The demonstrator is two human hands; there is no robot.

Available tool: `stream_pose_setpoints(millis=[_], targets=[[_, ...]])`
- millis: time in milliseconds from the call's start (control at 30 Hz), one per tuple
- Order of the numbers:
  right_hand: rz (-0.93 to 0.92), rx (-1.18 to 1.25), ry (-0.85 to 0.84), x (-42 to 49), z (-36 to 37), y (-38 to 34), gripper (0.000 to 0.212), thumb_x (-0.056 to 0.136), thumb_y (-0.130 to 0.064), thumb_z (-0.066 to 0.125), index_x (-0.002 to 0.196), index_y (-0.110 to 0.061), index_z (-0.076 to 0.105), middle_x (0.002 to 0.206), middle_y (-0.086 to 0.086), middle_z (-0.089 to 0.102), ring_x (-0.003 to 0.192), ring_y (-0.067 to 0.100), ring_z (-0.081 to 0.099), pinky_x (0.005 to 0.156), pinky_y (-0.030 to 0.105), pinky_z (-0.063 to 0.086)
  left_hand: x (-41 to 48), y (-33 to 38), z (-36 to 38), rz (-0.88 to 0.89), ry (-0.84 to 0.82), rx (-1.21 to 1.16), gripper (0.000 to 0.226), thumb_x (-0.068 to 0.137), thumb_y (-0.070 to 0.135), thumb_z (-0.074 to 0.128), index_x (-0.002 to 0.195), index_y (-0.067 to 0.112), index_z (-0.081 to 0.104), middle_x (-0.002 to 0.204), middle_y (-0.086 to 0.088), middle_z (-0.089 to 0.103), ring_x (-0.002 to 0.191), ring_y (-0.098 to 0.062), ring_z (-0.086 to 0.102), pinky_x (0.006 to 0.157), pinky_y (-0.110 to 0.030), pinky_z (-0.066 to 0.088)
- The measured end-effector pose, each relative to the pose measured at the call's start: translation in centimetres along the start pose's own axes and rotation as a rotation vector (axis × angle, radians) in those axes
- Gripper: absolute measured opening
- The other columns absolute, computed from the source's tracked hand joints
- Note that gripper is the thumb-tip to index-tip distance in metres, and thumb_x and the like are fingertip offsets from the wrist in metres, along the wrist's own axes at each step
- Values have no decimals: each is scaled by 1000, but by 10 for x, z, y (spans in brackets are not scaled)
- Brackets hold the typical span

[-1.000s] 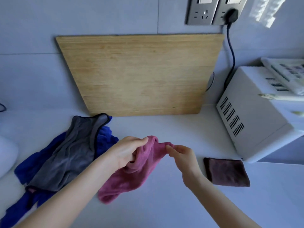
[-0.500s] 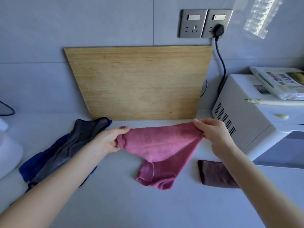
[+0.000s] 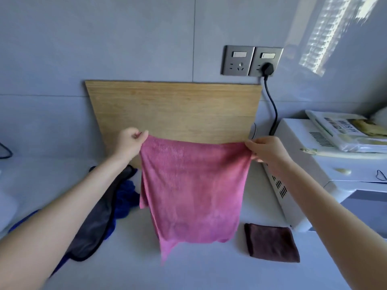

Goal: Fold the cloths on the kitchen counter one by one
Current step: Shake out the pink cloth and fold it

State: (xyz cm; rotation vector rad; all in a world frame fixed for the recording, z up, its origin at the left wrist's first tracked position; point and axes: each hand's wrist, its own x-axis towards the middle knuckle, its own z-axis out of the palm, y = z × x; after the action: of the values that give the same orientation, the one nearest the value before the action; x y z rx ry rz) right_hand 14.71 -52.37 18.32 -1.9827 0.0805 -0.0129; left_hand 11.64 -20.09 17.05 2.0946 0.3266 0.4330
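A pink cloth hangs spread out in the air above the counter. My left hand pinches its upper left corner and my right hand pinches its upper right corner, so the top edge is stretched level. Its lower edge dangles just over the counter. A grey cloth lies crumpled on a blue cloth at the left, partly hidden by my left forearm. A dark brown cloth lies folded flat on the counter at the right.
A wooden cutting board leans against the tiled wall behind the pink cloth. A white microwave stands at the right with packets on top. Its black cable runs up to a wall socket. A white object sits at the far left edge.
Both hands rose and moved apart, lifting the pink cloth off the counter and opening it from a bunched shape into a hanging sheet. The view tilted upward.
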Motion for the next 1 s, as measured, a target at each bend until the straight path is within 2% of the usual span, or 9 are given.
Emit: stream_pose_setpoints(millis=[133,267,400,500,633,767,867,933,1000], targets=[[-139,22,142,17,8,-38,20,89,-18,61,85,1,67,77,19,62,72,31,59,71,44,50,37,38,-14,161,217,62,45,95,17,48,53,15,30,53,-2,26,50,-15,23,49,-30,19],[-215,21,109,-3,-3,-47,19,88,-19,63,85,-1,69,66,13,61,56,18,60,54,25,51,33,40,-38,246,301,90,32,93,25,50,69,4,50,55,0,34,49,-9,28,41,-14,28],[-25,47,-99,-31,4,2,17,88,-10,63,88,6,67,66,15,61,55,21,60,62,31,55,-2,-15,-30,20,16,135,37,92,30,53,79,-4,59,69,-14,49,60,-20,45,47,-23,33],[176,-41,-240,-54,24,68,12,87,-5,63,78,2,67,56,9,56,40,10,55,47,20,52,-44,-78,-9,-160,-206,216,36,91,27,55,77,-5,58,69,-15,50,65,-22,49,59,-31,37],[450,-195,-443,-93,45,162,28,86,-4,61,59,-6,54,51,8,49,44,17,46,49,25,39,-112,-156,20,-289,-496,439,42,90,25,58,55,14,37,53,0,38,51,-13,37,50,-27,26],[630,-435,-681,-127,56,212,26,83,-9,59,56,-12,56,52,4,60,41,10,58,47,20,45,-168,-211,38,-375,-856,668,47,88,28,56,50,18,30,51,4,35,52,-13,39,46,-24,26],[592,-620,-771,-125,63,216,27,82,-17,52,56,-15,58,64,2,67,47,7,61,52,21,46,-170,-220,45,-611,-896,484,33,83,17,61,54,17,47,49,2,51,47,-9,52,45,-16,39],[485,-723,-620,-110,69,211,33,85,-26,53,53,-18,56,64,2,64,52,14,58,56,24,47,-158,-217,51,-804,-800,292,18,80,19,67,67,10,59,57,-4,60,52,-16,59,49,-22,47],[401,-791,-457,-93,79,203,31,85,-32,52,58,-18,56,67,2,60,67,23,61,65,28,49,-140,-215,58,-941,-708,202,26,79,30,70,84,6,62,71,-10,65,58,-18,61,55,-23,48]])
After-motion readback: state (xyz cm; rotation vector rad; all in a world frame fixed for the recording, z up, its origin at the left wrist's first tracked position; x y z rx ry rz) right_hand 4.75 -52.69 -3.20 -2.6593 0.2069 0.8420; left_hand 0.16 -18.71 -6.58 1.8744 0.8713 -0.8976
